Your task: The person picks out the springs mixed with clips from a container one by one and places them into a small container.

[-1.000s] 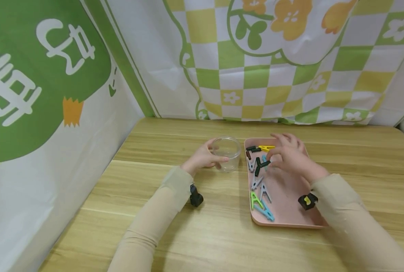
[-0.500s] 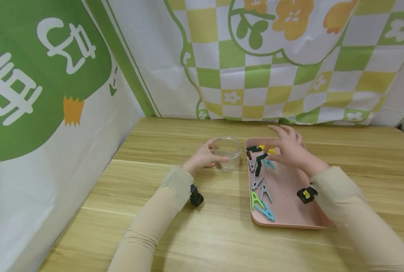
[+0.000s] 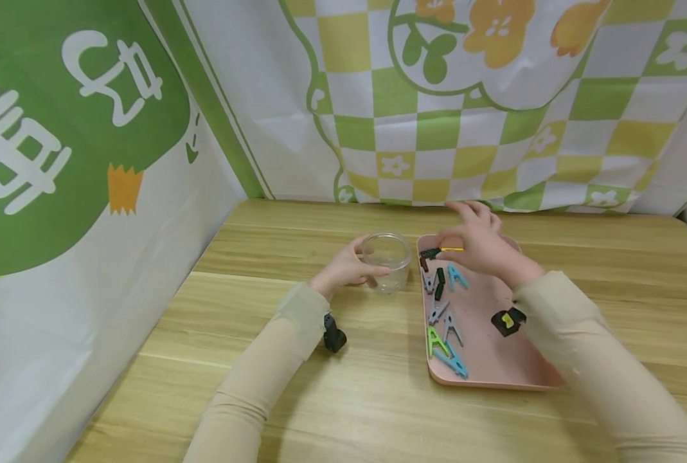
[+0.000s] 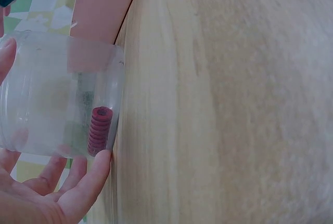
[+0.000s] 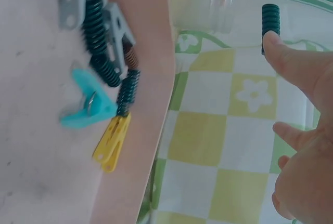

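Note:
On the wooden table my left hand (image 3: 344, 266) grips a clear plastic cup (image 3: 399, 275), fingers and thumb round its side. A red coil spring (image 4: 100, 131) lies inside the cup near its bottom, seen in the left wrist view. My right hand (image 3: 477, 245) is above the far end of the pink tray (image 3: 493, 341). It pinches a dark green coil spring (image 5: 270, 19) by one end, clear of the tray. Beneath it in the tray lie more dark green springs (image 5: 94, 29), a brown spring (image 5: 131, 56) and a yellow clothespin (image 5: 112, 142).
Along the tray's left side lie grey clothespins (image 3: 450, 328), a lime green clothespin (image 3: 436, 341) and a light blue clothespin (image 3: 450, 363). Another blue clothespin (image 3: 456, 276) sits nearer the tray's middle. A patterned cloth (image 3: 436, 141) hangs behind the table (image 3: 297, 238).
My right hand has lifted a dark green spring out of the tray and moved up and left towards the cup. The left hand and the cup have stayed put.

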